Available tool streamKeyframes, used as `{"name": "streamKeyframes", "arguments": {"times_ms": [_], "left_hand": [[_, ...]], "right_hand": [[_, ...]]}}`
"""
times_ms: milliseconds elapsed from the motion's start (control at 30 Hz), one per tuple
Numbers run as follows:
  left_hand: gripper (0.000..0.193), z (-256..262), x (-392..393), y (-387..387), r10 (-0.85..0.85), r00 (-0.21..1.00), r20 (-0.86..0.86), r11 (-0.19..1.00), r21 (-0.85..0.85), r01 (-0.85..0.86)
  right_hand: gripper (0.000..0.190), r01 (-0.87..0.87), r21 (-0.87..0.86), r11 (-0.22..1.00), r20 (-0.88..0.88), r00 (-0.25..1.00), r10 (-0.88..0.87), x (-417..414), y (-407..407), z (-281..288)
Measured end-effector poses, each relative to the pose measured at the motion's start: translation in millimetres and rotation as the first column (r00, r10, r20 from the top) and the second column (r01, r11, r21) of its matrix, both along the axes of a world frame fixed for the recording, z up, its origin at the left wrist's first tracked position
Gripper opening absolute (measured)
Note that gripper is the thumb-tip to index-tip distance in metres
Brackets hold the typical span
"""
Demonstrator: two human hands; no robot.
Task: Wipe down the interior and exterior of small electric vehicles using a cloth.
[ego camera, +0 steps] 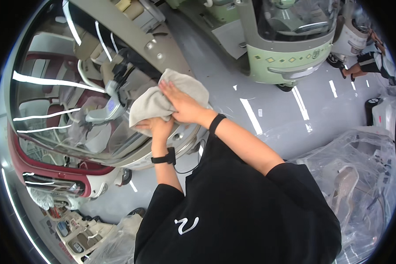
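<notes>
Both hands are on a folded light grey-beige cloth [188, 82] at the front edge of a small enclosed beige vehicle [181, 135]. My right hand [183, 104] holds the cloth from above, its fingers stretched over the fabric. Nearer to me, my left hand [160, 127] has its fingers partly tucked under a fold of it. The cloth covers the lower edge of the windshield [118, 138] and part of the body beside it. Through the glass a grey handlebar console [110, 105] shows. What lies directly beneath the cloth is hidden.
A pale green vehicle [280, 66] stands ahead on the glossy grey floor [224, 85]. Plastic film [346, 171] wraps another vehicle at my right. A red-and-white vehicle [95, 181] stands at left. Another person's legs [356, 69] show at far right. A thin dark cable [184, 172] hangs near my left wrist.
</notes>
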State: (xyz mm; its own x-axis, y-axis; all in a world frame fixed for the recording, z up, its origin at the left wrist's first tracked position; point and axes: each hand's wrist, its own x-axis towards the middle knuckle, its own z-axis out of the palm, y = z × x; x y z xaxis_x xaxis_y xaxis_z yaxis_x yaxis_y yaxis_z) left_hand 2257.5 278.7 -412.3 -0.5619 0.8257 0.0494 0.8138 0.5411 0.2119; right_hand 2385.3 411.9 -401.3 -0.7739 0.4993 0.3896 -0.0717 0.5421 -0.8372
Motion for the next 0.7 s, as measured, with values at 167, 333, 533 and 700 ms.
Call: {"name": "streamKeyframes", "arguments": {"times_ms": [167,333,533,700], "left_hand": [[0.084,-45.4,-24.1,-13.8,-0.110,0.977,0.184,0.980,0.186,0.076],[0.083,-55.6,16.2,27.5,-0.050,0.976,0.214,0.998,-0.021,0.056],[0.078,-65.5,120.8,113.8,0.115,0.992,0.050,0.960,-0.261,-0.099],[0.066,-78.5,170.8,237.3,-0.504,0.755,0.419,0.830,0.476,0.290]], "right_hand": [[0.094,-0.062,0.032,0.998,0.083,0.995,0.059,10.7,1.3,0.7],[0.087,-0.122,0.022,0.992,0.085,0.989,0.120,37.7,32.5,-29.4],[0.073,-0.019,-0.145,0.989,0.178,0.983,0.045,97.3,119.2,-19.4],[0.068,0.280,-0.136,0.950,0.048,0.960,-0.276,169.6,214.0,26.4]]}}
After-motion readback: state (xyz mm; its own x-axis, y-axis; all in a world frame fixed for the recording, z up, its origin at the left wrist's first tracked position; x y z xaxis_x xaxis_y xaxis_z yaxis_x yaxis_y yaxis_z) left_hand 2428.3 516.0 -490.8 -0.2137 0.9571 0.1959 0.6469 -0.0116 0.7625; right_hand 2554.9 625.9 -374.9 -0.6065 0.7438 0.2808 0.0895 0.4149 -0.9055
